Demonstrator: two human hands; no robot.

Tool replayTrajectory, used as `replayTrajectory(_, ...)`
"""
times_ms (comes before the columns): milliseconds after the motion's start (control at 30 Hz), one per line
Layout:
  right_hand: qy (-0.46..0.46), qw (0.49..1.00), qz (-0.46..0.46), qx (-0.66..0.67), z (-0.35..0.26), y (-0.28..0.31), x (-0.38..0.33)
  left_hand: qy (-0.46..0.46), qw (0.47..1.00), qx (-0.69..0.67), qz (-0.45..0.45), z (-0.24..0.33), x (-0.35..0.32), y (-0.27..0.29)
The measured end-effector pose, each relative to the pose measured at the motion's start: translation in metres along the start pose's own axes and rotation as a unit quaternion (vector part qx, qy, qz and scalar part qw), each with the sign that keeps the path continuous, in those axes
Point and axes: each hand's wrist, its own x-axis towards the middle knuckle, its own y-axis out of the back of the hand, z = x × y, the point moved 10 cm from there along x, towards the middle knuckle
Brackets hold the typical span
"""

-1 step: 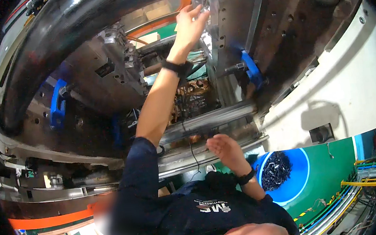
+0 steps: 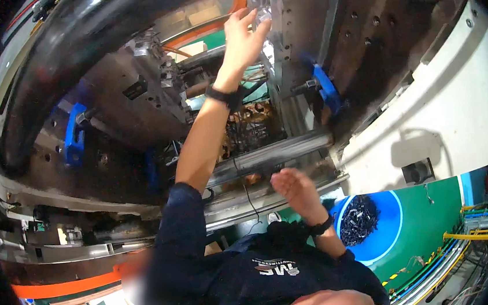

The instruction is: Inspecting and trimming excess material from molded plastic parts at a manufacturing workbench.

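My left hand [image 2: 244,39] reaches up and far into the gap between two metal mould halves. Its fingers are spread, the tips close to the shiny inner face of the right mould half [image 2: 299,37]; contact cannot be made out. No object shows in it. The left mould half [image 2: 113,85], with metal inserts along its edge, stands across the gap. Nearer to me, my right hand [image 2: 298,193] hovers over the near machine edge, palm partly turned up, its fingers extended and loosely bent with nothing visible in them.
A thick black hose [image 2: 112,33] arches overhead. Blue clamps [image 2: 74,135] are bolted to both mould halves. A metal bar [image 2: 273,154] crosses below the gap, and a thin black cable hangs near it. At the right are a white panel [image 2: 443,112] and a blue tub [image 2: 393,229] holding dark pieces.
My left hand has shifted slightly left, with the fingertips a little farther from the right mould half. My right hand has moved slightly right and its fingers have turned a little.
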Motion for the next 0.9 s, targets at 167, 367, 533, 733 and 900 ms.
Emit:
replayTrajectory(167, 0.147, 0.987, -0.022, 0.055, -0.082, -0.049, 0.018, 0.036, 0.955, -0.158, -0.249, 0.091, -0.115, 0.018)
replayTrajectory(367, 0.175, 0.983, -0.029, 0.038, -0.097, -0.076, 0.027, -0.185, 0.945, -0.094, -0.252, 0.144, -0.206, 0.004)
replayTrajectory(533, 0.144, 0.987, -0.041, 0.057, -0.088, -0.069, 0.03, -0.21, 0.945, -0.062, -0.245, 0.143, -0.217, 0.012)
replayTrajectory(733, 0.078, 0.976, -0.141, 0.147, -0.075, -0.067, 0.036, -0.115, 0.932, -0.195, -0.282, 0.121, -0.199, 0.015)
replayTrajectory(900, 0.095, 0.995, -0.018, 0.037, -0.07, -0.025, 0.02, 0.138, 0.971, -0.171, -0.099, 0.015, -0.08, 0.008)
